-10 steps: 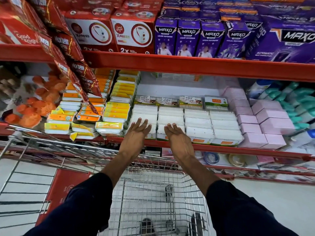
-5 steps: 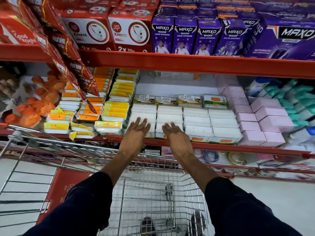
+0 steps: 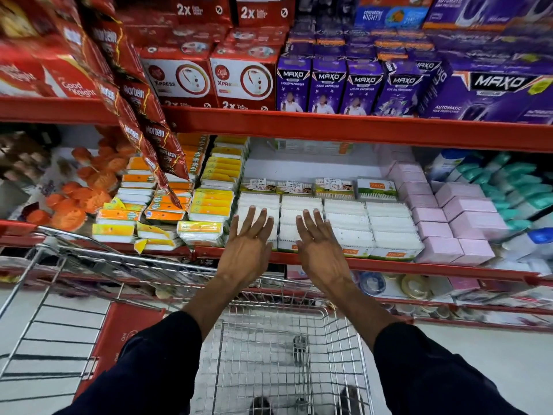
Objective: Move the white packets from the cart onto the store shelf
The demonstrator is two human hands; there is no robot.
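Observation:
Several white packets [image 3: 371, 226] lie in neat rows on the red-edged middle shelf [image 3: 419, 266]. My left hand [image 3: 248, 250] rests flat with fingers spread on the front of the leftmost row. My right hand [image 3: 317, 250] lies flat beside it on the second row, fingers also spread. Neither hand holds anything. Below my arms stands the wire cart [image 3: 269, 354]; its basket shows no packets in the part I can see.
Yellow and orange packs [image 3: 209, 205] sit left of the white rows, pink boxes [image 3: 449, 223] on the right. Red sachet strips [image 3: 143, 115] hang from above at left. Purple and red cartons [image 3: 329, 85] fill the upper shelf. A second cart [image 3: 45, 295] stands at left.
The view has tilted upward, so more of the upper shelf shows. Both hands stay flat on the white packets, their fingers spread a little wider.

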